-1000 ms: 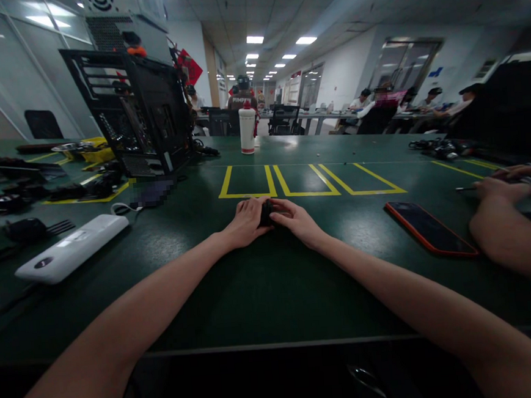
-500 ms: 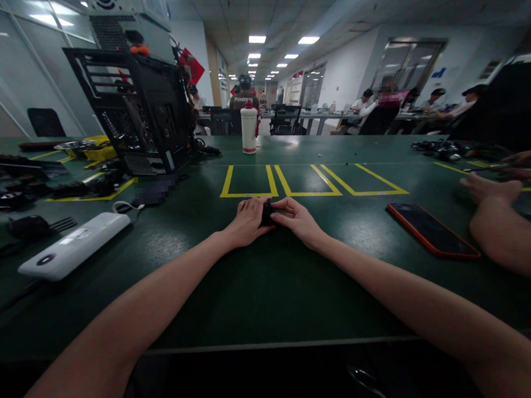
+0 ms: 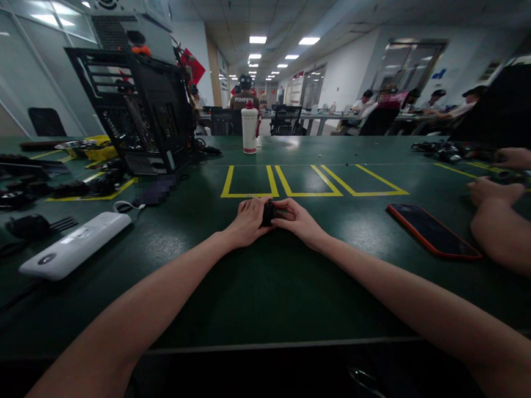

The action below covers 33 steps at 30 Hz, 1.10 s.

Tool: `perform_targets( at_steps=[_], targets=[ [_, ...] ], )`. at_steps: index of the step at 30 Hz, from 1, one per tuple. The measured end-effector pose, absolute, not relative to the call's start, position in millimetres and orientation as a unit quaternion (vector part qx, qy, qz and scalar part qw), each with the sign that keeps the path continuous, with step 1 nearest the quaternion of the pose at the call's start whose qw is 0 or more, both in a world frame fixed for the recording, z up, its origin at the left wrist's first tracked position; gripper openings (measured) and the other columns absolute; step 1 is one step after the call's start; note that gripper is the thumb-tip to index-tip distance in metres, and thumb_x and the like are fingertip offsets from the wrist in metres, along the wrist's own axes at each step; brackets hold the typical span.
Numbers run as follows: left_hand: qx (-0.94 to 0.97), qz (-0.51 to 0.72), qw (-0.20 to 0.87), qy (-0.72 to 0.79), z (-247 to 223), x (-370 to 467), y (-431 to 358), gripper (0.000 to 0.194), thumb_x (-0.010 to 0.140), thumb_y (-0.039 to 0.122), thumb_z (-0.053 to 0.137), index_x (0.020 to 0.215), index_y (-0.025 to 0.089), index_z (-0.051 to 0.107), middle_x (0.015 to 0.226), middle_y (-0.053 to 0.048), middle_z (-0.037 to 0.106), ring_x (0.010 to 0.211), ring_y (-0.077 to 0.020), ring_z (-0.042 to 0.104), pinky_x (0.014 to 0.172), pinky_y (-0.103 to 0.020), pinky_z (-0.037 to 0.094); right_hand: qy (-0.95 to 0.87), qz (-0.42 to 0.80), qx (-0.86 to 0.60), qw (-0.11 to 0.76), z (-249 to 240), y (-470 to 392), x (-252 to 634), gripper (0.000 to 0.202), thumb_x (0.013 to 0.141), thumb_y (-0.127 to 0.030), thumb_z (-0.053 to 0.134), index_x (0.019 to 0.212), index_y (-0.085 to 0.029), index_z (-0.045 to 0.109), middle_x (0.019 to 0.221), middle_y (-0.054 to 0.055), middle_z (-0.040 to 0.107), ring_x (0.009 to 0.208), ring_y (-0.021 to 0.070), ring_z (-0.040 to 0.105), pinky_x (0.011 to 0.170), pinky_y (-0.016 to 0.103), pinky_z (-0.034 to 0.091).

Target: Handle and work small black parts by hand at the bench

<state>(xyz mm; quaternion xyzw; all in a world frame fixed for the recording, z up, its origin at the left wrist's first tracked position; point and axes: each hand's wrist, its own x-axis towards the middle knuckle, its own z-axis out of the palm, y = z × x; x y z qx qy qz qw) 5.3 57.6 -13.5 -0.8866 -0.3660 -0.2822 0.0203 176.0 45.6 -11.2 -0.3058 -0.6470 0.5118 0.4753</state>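
Between my two hands is a small black object (image 3: 267, 213), low over the green table (image 3: 272, 284). Its kind cannot be made out, since fingers hide much of it. My left hand (image 3: 247, 220) is closed around its left side, the back of the hand facing up. From the right, my right hand (image 3: 298, 219) pinches it with thumb and fingertips. Just beyond the hands, yellow tape outlines (image 3: 308, 194) mark the tabletop.
A white power strip (image 3: 78, 245) lies left, an orange-edged phone (image 3: 433, 232) right. Further back stand an open black computer case (image 3: 148, 110) and a white bottle (image 3: 248, 130). At far right, a co-worker's hands (image 3: 497, 192) hold a dark item.
My right fingers have shifted slightly on the black object; my left hand stays put. At the right, the co-worker's hands have moved, and a dark item now shows between them.
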Motion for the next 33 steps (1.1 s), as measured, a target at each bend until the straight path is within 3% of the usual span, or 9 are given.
perform_targets(
  at_steps=[5,12,17,23,29,33],
  targets=[
    [-0.887,-0.285,0.02,-0.364,-14.0,5.5,58.0,0.059,0.075,0.035,0.055,0.122,0.017,0.024,0.115,-0.013,0.042,0.111,-0.028,0.04,0.092,-0.044,0.029,-0.64,0.49,-0.335,0.488,-10.0,46.6,174.1,0.023,0.067,-0.025,0.063,0.087,-0.02,0.053,0.099,0.003,0.057,0.093,0.0152,0.056,0.089,0.037,0.042],
    [-0.888,-0.277,0.027,-0.366,-14.3,5.5,58.6,0.059,0.075,0.034,0.055,0.121,0.016,0.024,0.115,-0.013,0.042,0.11,-0.028,0.04,0.093,-0.043,0.029,-0.647,0.505,-0.332,0.466,-10.2,47.4,175.3,0.033,0.069,-0.021,0.061,0.1,-0.02,0.053,0.106,0.005,0.056,0.098,0.0163,0.055,0.092,0.038,0.04],
    [-0.888,-0.279,0.033,-0.365,-15.4,5.8,58.9,0.058,0.075,0.034,0.054,0.121,0.015,0.024,0.114,-0.013,0.042,0.109,-0.0277,0.04,0.092,-0.043,0.029,-0.649,0.516,-0.298,0.474,-10.4,45.2,176.1,0.033,0.065,-0.017,0.064,0.096,-0.021,0.051,0.107,0.003,0.055,0.1,0.0157,0.055,0.093,0.035,0.04],
    [-0.888,-0.274,0.033,-0.368,-14.9,6.1,59.3,0.059,0.075,0.035,0.055,0.121,0.016,0.024,0.115,-0.013,0.041,0.11,-0.0279,0.04,0.092,-0.043,0.029,-0.641,0.49,-0.323,0.495,-10.9,45.4,173.4,0.02,0.066,-0.022,0.064,0.082,-0.02,0.051,0.094,0.001,0.056,0.087,0.014,0.057,0.085,0.035,0.045],
    [-0.888,-0.275,0.035,-0.367,-14.5,5.7,59.6,0.058,0.075,0.035,0.054,0.121,0.015,0.024,0.112,-0.013,0.042,0.107,-0.0281,0.041,0.091,-0.043,0.029,-0.66,0.49,-0.315,0.474,-13.0,49.4,175.2,0.034,0.068,-0.019,0.061,0.1,-0.022,0.051,0.099,0.003,0.056,0.094,0.0158,0.056,0.089,0.037,0.042],
    [-0.89,-0.278,0.035,-0.36,-14.3,5.2,59.0,0.057,0.075,0.034,0.053,0.121,0.015,0.025,0.112,-0.013,0.042,0.108,-0.0277,0.041,0.091,-0.043,0.029,-0.654,0.502,-0.299,0.48,-13.1,48.9,175.1,0.032,0.065,-0.017,0.064,0.095,-0.02,0.052,0.102,0.003,0.056,0.097,0.0162,0.056,0.09,0.036,0.042]
  ],
)
